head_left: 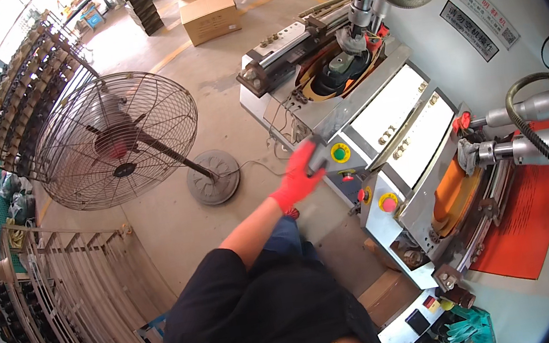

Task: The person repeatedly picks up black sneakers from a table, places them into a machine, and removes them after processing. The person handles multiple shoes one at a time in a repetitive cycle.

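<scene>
My left hand [297, 181], in a red glove, reaches out toward the front of a metal shoe-pressing machine [380, 121]. Its fingers are smeared by motion, with something dark at their tips; whether that is a held thing or the glove's own fingertips I cannot tell. Just right of the hand is a green button [340, 153] with a yellow ring. My right hand is out of view. In the machine's far station a dark shoe [338, 73] sits under a press head [352, 41]. The near station shows an orange curved pad [457, 196] and no shoe that I can see.
A large caged floor fan [117, 141] stands on a round base [213, 177] to the left. Metal racks [71, 270] line the left side. An open cardboard box [209, 19] lies far ahead. Red buttons [388, 203] and teal gloves [470, 328] are at the near right.
</scene>
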Action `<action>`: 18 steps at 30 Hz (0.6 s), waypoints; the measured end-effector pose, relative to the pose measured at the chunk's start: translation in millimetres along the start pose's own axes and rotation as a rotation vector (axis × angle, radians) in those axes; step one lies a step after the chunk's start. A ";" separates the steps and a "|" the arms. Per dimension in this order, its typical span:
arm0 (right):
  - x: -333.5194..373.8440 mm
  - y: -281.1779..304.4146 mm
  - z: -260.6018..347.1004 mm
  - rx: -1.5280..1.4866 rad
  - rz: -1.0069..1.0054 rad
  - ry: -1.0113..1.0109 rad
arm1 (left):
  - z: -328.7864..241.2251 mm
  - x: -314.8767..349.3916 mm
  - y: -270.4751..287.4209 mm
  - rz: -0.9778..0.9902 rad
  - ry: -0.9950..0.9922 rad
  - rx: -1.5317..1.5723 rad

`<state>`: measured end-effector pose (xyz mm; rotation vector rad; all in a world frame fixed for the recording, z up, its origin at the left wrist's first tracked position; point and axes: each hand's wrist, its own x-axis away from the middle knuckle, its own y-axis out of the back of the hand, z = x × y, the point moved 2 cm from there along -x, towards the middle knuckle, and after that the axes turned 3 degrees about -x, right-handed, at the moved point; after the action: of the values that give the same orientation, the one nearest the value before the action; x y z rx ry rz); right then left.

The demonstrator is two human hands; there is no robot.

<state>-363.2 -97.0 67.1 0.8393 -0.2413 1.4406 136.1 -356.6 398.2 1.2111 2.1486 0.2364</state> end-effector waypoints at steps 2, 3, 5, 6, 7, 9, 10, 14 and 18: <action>0.0 11.8 -0.9 0.044 0.010 0.052 | 23.4 -13.3 61.7 -0.162 0.081 0.007; 4.7 21.9 -2.0 0.068 -0.011 0.075 | 32.8 -28.4 91.9 -0.229 0.094 0.008; 8.9 20.8 -6.2 0.110 -0.008 0.147 | 47.5 -50.3 148.7 -0.417 0.129 0.035; 10.1 21.1 -5.8 0.155 -0.005 0.200 | 67.3 -53.2 176.9 -0.500 0.155 0.054; 14.4 19.7 -10.6 0.191 -0.014 0.262 | 84.0 -61.5 196.2 -0.533 0.174 0.019; 18.9 12.3 -17.8 0.251 -0.030 0.378 | 116.0 -68.3 232.9 -0.559 0.196 -0.078; 25.0 5.6 -17.9 0.286 -0.040 0.441 | 123.2 -73.7 245.8 -0.546 0.202 -0.135; 52.3 -40.3 -14.1 0.016 -0.064 0.111 | 151.6 -82.0 249.5 -0.513 0.162 0.001; 96.9 -83.3 -8.5 -0.345 -0.220 -0.099 | 168.5 -83.3 205.0 -0.403 0.174 0.172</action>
<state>-272.9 -9.5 91.0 0.6323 -0.4453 1.1130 413.5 -336.3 397.9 0.8431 2.5519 -0.0200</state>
